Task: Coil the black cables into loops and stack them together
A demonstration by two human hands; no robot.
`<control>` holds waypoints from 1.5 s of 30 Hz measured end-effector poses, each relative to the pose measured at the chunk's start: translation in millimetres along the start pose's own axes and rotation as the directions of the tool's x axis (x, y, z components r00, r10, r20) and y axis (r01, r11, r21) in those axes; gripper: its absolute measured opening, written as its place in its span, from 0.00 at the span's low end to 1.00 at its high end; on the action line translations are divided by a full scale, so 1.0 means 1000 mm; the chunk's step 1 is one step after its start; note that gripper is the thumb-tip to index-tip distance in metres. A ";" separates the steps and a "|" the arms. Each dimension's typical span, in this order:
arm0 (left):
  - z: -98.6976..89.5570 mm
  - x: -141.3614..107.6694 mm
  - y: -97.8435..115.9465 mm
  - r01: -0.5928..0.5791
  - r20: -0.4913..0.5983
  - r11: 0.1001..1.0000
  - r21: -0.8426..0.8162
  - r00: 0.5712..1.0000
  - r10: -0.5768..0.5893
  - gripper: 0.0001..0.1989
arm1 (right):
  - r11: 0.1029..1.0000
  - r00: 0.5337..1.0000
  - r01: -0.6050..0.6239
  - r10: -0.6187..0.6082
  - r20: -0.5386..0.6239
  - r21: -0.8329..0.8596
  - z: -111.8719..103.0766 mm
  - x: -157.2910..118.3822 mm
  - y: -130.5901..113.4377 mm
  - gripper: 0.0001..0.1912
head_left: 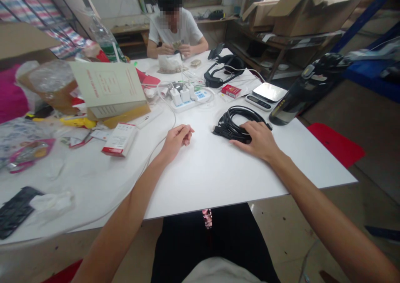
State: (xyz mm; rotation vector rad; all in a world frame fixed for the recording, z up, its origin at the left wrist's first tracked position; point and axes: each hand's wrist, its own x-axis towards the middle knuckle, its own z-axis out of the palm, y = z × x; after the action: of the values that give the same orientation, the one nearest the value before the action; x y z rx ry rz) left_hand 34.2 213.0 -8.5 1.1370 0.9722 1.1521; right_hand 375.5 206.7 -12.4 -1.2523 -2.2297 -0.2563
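Note:
A coiled black cable [229, 120] lies on the white table [200, 179], its plug end pointing left. My right hand [261, 140] grips the near right side of the coil, fingers over it and thumb along its front edge. Left of the coil and apart from it, my left hand [178, 140] rests with its fingers curled in; nothing shows in it. A white cord runs along the table by my left wrist. Just behind the coil are a kitchen scale [265, 96] and a small red box [231, 91].
A dark water bottle [300, 91] stands right of the coil. Behind lie a power strip [189, 100] with chargers and a black headset [223, 68]. Boxes and clutter fill the left, including a red-white box [120, 139]. Across the table, a person [176, 29] handles something small.

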 end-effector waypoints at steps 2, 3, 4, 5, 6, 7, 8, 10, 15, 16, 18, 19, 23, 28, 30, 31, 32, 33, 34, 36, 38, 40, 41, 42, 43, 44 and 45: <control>0.000 0.000 0.000 -0.005 0.000 1.000 -0.005 1.000 0.005 0.20 | 0.999 0.997 0.006 -0.002 0.079 -0.051 0.004 -0.001 -0.001 0.29; 0.000 0.000 -0.001 -0.008 -0.001 1.000 -0.008 1.000 0.008 0.20 | 0.998 0.995 0.007 0.000 0.097 -0.068 0.006 -0.001 -0.003 0.28; -0.001 0.000 -0.001 -0.011 0.000 1.000 -0.011 1.000 0.011 0.20 | 0.997 0.994 0.010 -0.002 0.108 -0.076 0.008 -0.001 -0.004 0.28; -0.001 0.000 -0.001 -0.014 0.001 1.000 -0.014 1.000 0.014 0.19 | 0.997 0.993 0.019 -0.010 0.119 -0.076 0.009 -0.001 -0.006 0.29; -0.001 0.000 -0.001 -0.016 0.003 1.000 -0.016 1.000 0.016 0.19 | 0.997 0.991 0.032 -0.022 0.132 -0.069 0.010 0.000 -0.009 0.30; -0.001 0.000 -0.001 -0.018 0.004 1.000 -0.019 1.000 0.018 0.19 | 0.997 0.988 0.046 -0.037 0.148 -0.058 0.011 0.002 -0.011 0.31; -0.001 0.000 -0.002 -0.019 0.005 1.000 -0.024 1.000 0.020 0.19 | 0.997 0.985 0.057 -0.049 0.164 -0.044 0.012 0.006 -0.014 0.31; -0.001 0.001 -0.002 -0.023 0.004 0.999 -0.039 1.000 0.023 0.18 | 0.997 0.976 0.071 -0.065 0.209 -0.024 0.015 0.017 -0.020 0.32; -0.003 0.002 -0.003 -0.010 -0.007 0.997 -0.078 1.000 0.009 0.18 | 0.993 0.932 0.084 -0.051 0.358 -0.078 0.029 0.058 -0.022 0.30; -0.003 0.002 -0.003 -0.005 -0.007 0.996 -0.085 1.000 0.005 0.18 | 0.992 0.930 0.079 -0.039 0.365 -0.096 0.033 0.064 -0.021 0.30; -0.003 0.001 -0.002 -0.002 -0.007 0.995 -0.098 1.000 0.001 0.19 | 0.992 0.938 0.048 -0.003 0.347 -0.121 0.039 0.073 -0.019 0.29; -0.004 0.001 -0.001 -0.002 -0.005 0.995 -0.103 1.000 0.002 0.19 | 0.992 0.944 0.025 0.018 0.331 -0.126 0.042 0.074 -0.018 0.29; -0.004 0.001 -0.002 -0.004 0.019 0.995 -0.099 1.000 0.005 0.21 | 0.993 0.958 -0.023 0.055 0.282 -0.116 0.045 0.072 -0.016 0.34; -0.005 0.002 -0.002 -0.001 0.048 0.998 -0.062 0.999 0.004 0.22 | 0.993 0.963 -0.069 0.092 0.252 -0.099 0.039 0.070 -0.012 0.39; -0.004 0.001 -0.001 -0.003 0.042 0.999 -0.052 0.999 0.005 0.22 | 0.987 0.963 -0.119 0.141 0.227 -0.108 0.038 0.070 -0.007 0.39; -0.004 0.000 -0.001 -0.004 0.038 0.999 -0.049 0.999 0.006 0.22 | 0.982 0.961 -0.148 0.171 0.216 -0.118 0.038 0.070 -0.005 0.38; -0.003 -0.001 0.000 -0.004 0.037 0.999 -0.045 0.999 0.006 0.22 | 0.976 0.958 -0.178 0.201 0.203 -0.127 0.038 0.070 -0.002 0.38; -0.003 -0.001 0.001 -0.004 0.034 0.999 -0.042 0.999 0.006 0.22 | 0.970 0.955 -0.206 0.228 0.188 -0.130 0.038 0.069 0.000 0.37; -0.002 -0.002 0.002 -0.003 0.032 0.999 -0.039 0.999 0.005 0.22 | 0.966 0.954 -0.227 0.246 0.172 -0.125 0.039 0.068 0.002 0.36; -0.001 -0.002 0.003 0.000 0.025 0.999 -0.037 1.000 0.001 0.22 | 0.964 0.956 -0.248 0.260 0.134 -0.097 0.039 0.065 0.006 0.35; 0.000 -0.003 0.005 0.003 0.019 0.999 -0.035 1.000 -0.002 0.22 | 0.966 0.961 -0.251 0.256 0.109 -0.057 0.039 0.063 0.008 0.33; 0.001 -0.003 0.006 0.001 0.015 0.999 -0.036 1.000 0.000 0.22 | 0.967 0.962 -0.254 0.255 0.097 -0.020 0.038 0.062 0.010 0.33; 0.001 -0.004 0.006 -0.001 0.011 0.999 -0.037 1.000 0.002 0.22 | 0.966 0.962 -0.259 0.259 0.089 -0.003 0.038 0.062 0.010 0.33; 0.001 -0.004 0.006 -0.004 0.009 0.999 -0.039 1.000 0.004 0.22 | 0.963 0.961 -0.268 0.267 0.079 0.011 0.038 0.062 0.010 0.33; 0.001 -0.004 0.006 -0.006 0.007 0.999 -0.040 1.000 0.006 0.22 | 0.959 0.957 -0.283 0.281 0.065 0.022 0.038 0.062 0.011 0.33; 0.001 -0.004 0.005 -0.008 0.006 0.999 -0.040 1.000 0.009 0.22 | 0.953 0.952 -0.302 0.301 0.052 0.030 0.039 0.062 0.011 0.33; 0.001 -0.003 0.005 -0.011 0.006 0.999 -0.041 1.000 0.011 0.22 | 0.945 0.945 -0.325 0.324 0.039 0.037 0.039 0.062 0.012 0.33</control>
State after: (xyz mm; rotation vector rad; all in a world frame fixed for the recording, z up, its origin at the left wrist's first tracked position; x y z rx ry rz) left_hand 33.5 209.7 -3.3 1.1140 0.9339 1.1717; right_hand 345.9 274.4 -11.3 -1.5824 -2.0016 -0.0600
